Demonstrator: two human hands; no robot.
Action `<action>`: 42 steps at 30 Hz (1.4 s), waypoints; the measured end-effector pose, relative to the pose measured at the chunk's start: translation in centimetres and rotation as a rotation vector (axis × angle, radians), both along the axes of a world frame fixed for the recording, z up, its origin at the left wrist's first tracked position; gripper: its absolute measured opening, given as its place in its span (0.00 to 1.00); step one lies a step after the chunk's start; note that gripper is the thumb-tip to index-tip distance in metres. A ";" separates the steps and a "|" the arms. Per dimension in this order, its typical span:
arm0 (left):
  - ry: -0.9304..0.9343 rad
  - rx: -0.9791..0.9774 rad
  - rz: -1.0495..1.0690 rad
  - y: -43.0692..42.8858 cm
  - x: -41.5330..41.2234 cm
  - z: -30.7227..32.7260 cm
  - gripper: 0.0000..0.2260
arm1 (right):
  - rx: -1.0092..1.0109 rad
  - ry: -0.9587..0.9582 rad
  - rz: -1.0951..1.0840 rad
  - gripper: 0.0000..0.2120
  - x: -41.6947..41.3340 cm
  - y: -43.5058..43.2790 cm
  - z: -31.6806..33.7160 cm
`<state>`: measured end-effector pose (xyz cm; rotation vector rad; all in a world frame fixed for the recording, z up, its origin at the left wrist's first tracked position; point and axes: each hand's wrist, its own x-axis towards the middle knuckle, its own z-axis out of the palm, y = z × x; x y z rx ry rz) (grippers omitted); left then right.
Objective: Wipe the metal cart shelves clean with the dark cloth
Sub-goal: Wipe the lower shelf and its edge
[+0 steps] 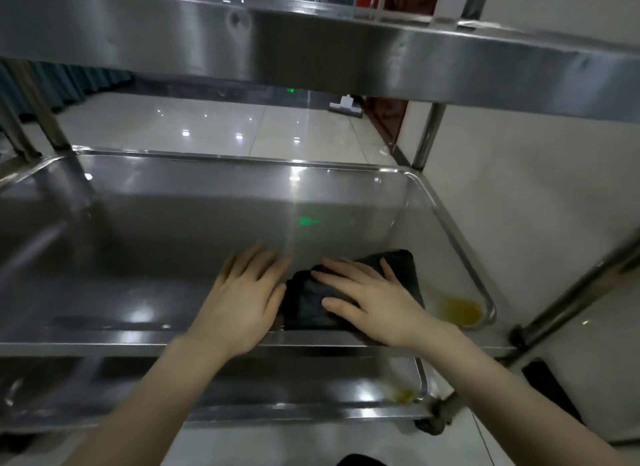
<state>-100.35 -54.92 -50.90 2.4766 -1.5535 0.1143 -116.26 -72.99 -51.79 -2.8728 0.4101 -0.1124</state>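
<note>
A stainless steel cart fills the view. On its middle shelf [173,243] a dark cloth [405,271] lies bunched near the front right. My right hand [374,299] lies flat on the cloth, fingers spread and pointing left. My left hand [242,299] rests palm down on the bare shelf just left of the cloth, its thumb touching the cloth's edge. A yellow-orange spill [460,311] sits in the shelf's front right corner, to the right of the cloth.
The top shelf's rim [311,49] hangs close overhead. The bottom shelf [277,386] lies below, with a small yellow stain [403,394] near its right corner. Cart posts [427,136] stand at the corners, a white wall [536,195] to the right, and glossy tiled floor beyond.
</note>
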 end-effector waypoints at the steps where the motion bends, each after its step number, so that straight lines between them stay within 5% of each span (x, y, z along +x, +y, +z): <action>1: 0.012 -0.023 -0.014 -0.4 -0.2 -0.1 0.32 | 0.014 0.003 -0.050 0.25 1.4 -1.6 0.2; 8: 0.013 -0.122 -0.007 -0.5 -0.2 -0.6 0.30 | 0.036 0.018 -0.358 0.24 10.2 -11.3 1.5; 17: -0.005 -0.092 -0.128 -1.4 -1.1 -0.2 0.28 | 0.007 0.004 -0.030 0.25 -6.6 -1.9 0.1; 28: 0.085 -0.150 -0.126 -4.9 -4.1 -0.5 0.31 | -0.017 0.026 -0.399 0.24 3.9 -15.5 0.5; 37: 0.113 -0.097 -0.214 -8.2 -5.8 -0.9 0.26 | -0.028 0.054 -0.338 0.28 -10.6 -4.4 0.1; 42: 0.099 -0.101 -0.202 -8.5 -5.9 -0.4 0.32 | 0.021 -0.001 -0.392 0.24 -7.1 -7.9 0.5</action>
